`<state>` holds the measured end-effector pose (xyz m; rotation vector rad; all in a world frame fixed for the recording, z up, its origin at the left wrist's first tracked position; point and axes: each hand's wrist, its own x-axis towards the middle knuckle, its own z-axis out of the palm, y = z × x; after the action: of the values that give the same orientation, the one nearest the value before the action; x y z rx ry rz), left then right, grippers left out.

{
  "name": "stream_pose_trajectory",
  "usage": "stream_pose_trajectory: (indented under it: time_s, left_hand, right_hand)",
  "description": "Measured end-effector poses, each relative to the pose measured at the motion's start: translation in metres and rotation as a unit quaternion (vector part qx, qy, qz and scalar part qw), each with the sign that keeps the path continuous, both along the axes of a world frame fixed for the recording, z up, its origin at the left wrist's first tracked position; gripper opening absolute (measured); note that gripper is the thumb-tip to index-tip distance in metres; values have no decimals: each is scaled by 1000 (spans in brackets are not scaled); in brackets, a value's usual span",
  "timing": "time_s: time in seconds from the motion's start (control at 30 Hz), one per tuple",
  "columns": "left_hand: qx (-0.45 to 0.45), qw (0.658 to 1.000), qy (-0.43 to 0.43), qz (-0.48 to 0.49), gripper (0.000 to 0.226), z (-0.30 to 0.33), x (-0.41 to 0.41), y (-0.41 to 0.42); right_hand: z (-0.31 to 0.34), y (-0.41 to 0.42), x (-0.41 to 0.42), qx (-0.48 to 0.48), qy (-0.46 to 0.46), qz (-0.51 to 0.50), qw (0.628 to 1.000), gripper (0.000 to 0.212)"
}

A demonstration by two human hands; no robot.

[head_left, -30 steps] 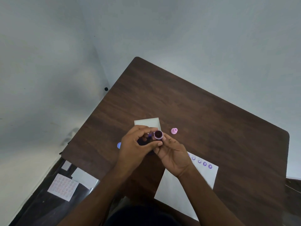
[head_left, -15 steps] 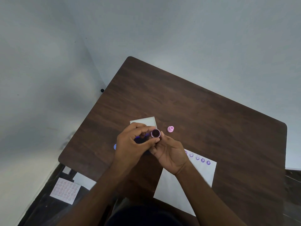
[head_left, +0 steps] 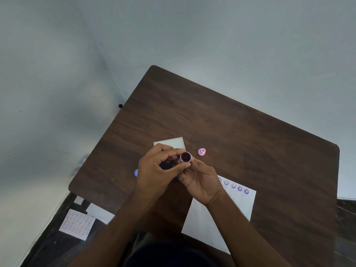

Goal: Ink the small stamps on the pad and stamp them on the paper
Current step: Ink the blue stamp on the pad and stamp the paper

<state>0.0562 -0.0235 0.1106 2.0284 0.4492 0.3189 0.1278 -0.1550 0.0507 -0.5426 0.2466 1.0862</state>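
A small stamp (head_left: 186, 157) with a pink rim and a dark inked face turned up towards me sits between both hands above the table. My left hand (head_left: 156, 174) pinches it with thumb and forefinger. My right hand (head_left: 202, 182) holds it from below with its fingertips. A dark ink pad (head_left: 166, 166) shows partly under my left palm. A white paper (head_left: 221, 214) lies under my right wrist, with a row of purple prints (head_left: 233, 186) along its far edge. A pink stamp (head_left: 201, 151) stands on the table just right of my hands.
A white flat square (head_left: 173, 143) lies beyond my left fingers. A small blue object (head_left: 136, 172) peeks out left of my left hand. The brown table (head_left: 231, 122) ends at its left edge; below it on the floor lie a dotted sheet (head_left: 77, 224) and a white sheet (head_left: 100, 212).
The view has shifted a little. Both hands stay together on the small stamp, and its inked face stays turned up.
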Motion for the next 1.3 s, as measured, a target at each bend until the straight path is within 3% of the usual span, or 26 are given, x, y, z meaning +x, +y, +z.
stream_pose_trajectory:
  time_s: [0.13,0.33,0.47,0.53,0.6,0.7,0.77,0.93,1.07,1.17,1.3]
  left_hand:
    - [-10,1000,-11,8,41,0,-1,-4]
    - [-19,999,-16,24,44,-7,-1,-7]
    - [-40,998,-5,41,44,-32,-5,-5]
    - [-39,997,24,66,47,-53,-11,-2]
    - [-28,994,72,78,51,-78,-18,0]
    - [-20,987,144,72,60,-113,-27,2]
    - [-5,982,179,61,64,-134,-32,3]
    - [10,972,227,54,80,-161,-31,3]
    - [49,973,220,54,85,-166,-29,0]
    - [66,973,216,47,82,-167,-26,0]
    - [63,973,220,41,81,-173,-26,3]
  right_hand:
    - [-1,-1,-2,30,30,5,999,43]
    - [-3,1,0,35,11,9,999,34]
    - [-14,-5,8,-35,-45,18,998,29]
    - [-22,-7,14,-152,-128,33,980,24]
    - [-33,-8,17,-317,-250,55,913,19]
    - [-53,-4,15,-519,-462,125,708,18]
    - [-63,2,10,-563,-530,155,615,21]
    - [-81,22,-2,-584,-575,249,517,31]
    - [-87,27,-12,-512,-679,286,442,33]
    - [-93,29,-13,-498,-694,350,384,40]
    - [-98,30,-19,-507,-702,344,363,40]
